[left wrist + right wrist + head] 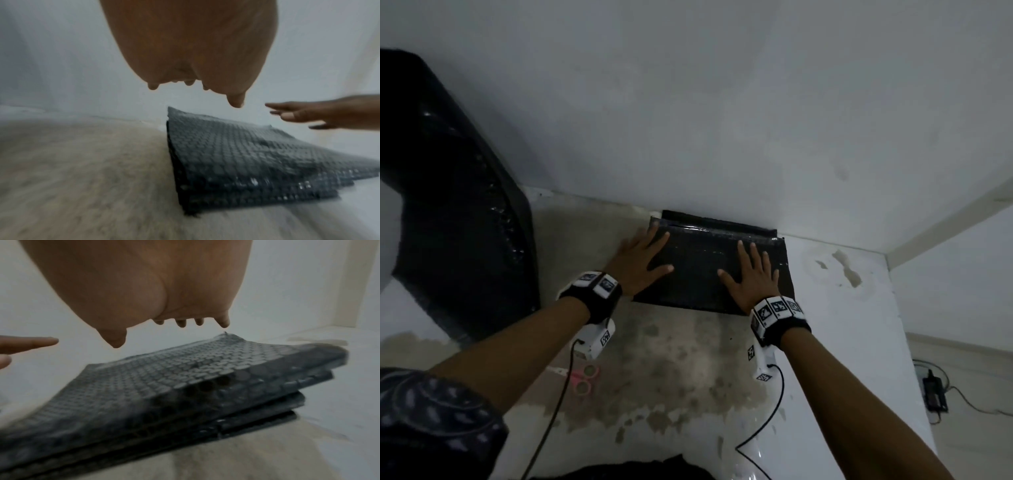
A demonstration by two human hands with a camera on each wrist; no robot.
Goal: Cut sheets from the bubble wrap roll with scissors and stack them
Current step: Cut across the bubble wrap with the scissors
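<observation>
A stack of black bubble wrap sheets [705, 270] lies on the table against the wall; it shows as several layers in the wrist views [236, 160] [185, 386]. My left hand [643, 263] is spread flat over its left edge, fingers straight. My right hand [751, 274] is spread flat over its right part. In the wrist views both palms [195, 48] [144, 285] hover just above the top sheet. The big black bubble wrap roll [455, 205] stands at the left. Pink-handled scissors [583, 378] lie on the table under my left forearm.
The table [688, 359] is white with worn brown patches and ends at the wall [722, 102] behind the stack. A black power adapter with cable [935, 394] lies on the floor at the right. Dark cloth [637, 469] sits at the near edge.
</observation>
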